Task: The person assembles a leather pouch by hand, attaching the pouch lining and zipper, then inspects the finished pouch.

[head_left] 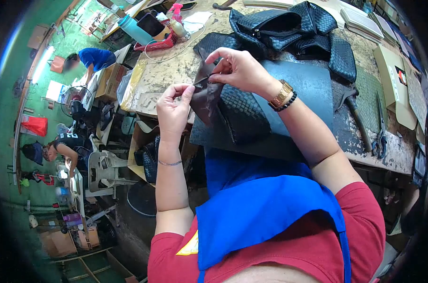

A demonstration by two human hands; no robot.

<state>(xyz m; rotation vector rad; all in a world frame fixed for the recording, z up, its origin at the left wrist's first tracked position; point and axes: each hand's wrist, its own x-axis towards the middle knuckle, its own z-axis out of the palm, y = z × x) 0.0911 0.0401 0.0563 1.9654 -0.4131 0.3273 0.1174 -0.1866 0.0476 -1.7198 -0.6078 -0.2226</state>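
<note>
A black woven bag (pixel 242 115) lies on a dark flat board (pixel 301 85) at the table's near edge, its dark lining pulled up and out at the left end. My left hand (pixel 173 106) pinches the edge of this lining between thumb and index finger. Just to the right and above, my right hand (pixel 240 70) grips the bunched lining (pixel 208 96), index finger raised and curled. Whether anything small sits between the fingertips cannot be made out.
More black woven bags (pixel 280 28) are piled at the back. A hammer (pixel 358 118) and blue-handled scissors (pixel 380 137) lie right. A red basket (pixel 162 43) and a blue tumbler (pixel 134 30) stand back left. Two people (pixel 96 59) work at tables far left. An open box (pixel 395 87) is at right.
</note>
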